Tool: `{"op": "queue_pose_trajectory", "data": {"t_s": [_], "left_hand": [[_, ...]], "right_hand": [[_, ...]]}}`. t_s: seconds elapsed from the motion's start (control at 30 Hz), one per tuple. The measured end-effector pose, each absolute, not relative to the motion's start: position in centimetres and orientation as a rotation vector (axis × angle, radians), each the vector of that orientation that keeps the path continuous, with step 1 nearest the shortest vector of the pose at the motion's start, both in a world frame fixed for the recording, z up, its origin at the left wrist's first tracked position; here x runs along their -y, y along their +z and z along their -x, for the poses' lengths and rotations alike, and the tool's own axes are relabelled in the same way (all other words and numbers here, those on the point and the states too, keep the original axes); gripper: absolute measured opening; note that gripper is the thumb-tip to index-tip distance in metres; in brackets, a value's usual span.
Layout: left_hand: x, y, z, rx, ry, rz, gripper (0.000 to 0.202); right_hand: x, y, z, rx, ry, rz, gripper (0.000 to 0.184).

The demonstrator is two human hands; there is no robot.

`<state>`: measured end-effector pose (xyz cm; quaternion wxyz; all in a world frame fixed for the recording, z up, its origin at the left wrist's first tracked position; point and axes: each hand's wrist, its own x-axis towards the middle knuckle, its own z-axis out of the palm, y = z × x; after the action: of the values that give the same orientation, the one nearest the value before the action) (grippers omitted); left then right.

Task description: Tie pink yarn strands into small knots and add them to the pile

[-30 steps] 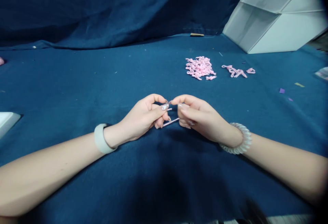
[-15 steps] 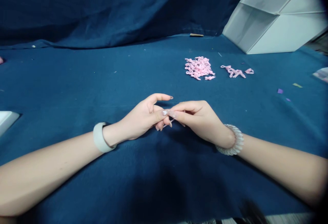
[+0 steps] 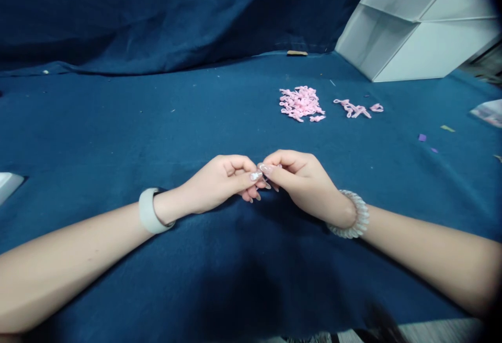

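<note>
My left hand and my right hand meet fingertip to fingertip low over the blue cloth. Both are closed in a pinch on a small pink strip, which is almost wholly hidden between the fingers. The left wrist wears a pale grey band, the right wrist a clear coiled band. Beyond the hands lies a heap of small pink looped pieces, with a smaller scatter of the same pieces to its right.
A white box-like structure leans at the back right. A white object pokes in at the left edge. Small purple and yellow scraps lie at the right, and a pale item sits at the right edge.
The pink strip, seen hanging between the hands a second ago, is now tucked out of sight. My left forefinger has curled down into a pinch against the right fingertips.
</note>
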<state>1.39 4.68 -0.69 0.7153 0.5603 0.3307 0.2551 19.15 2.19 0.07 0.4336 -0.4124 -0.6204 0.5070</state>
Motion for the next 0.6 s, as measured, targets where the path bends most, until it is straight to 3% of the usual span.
{"op": "queue_pose_trajectory", "data": {"t_s": [0.4, 0.6], "left_hand": [[-4.6, -0.8, -1.3, -0.807, 0.666, -1.105, 0.019], [-4.6, -0.7, -1.2, -0.789, 0.732, -1.010, 0.017]], "right_hand": [[-3.1, -1.5, -19.8, 1.305, 1.426, 0.931, 0.013], [-4.0, -1.7, -20.4, 1.380, 1.340, 0.993, 0.025]]}}
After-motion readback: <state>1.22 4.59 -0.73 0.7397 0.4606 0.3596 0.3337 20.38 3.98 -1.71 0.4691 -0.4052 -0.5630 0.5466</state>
